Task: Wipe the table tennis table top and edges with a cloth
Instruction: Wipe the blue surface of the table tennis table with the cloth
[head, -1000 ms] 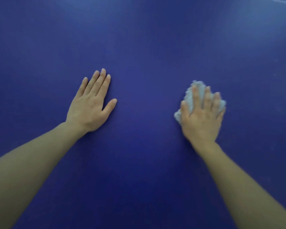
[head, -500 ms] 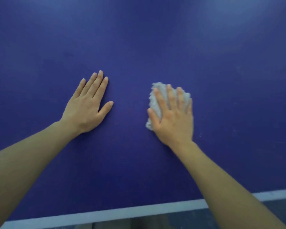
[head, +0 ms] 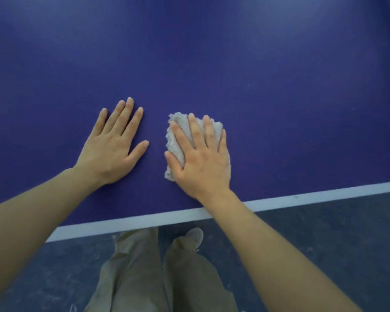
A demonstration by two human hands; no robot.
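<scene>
No text, label, brand, number or sign can be read anywhere in the view. The only marking is a plain white stripe [head: 313,194] along the near edge of the blue table [head: 212,64], and it carries no writing.
</scene>
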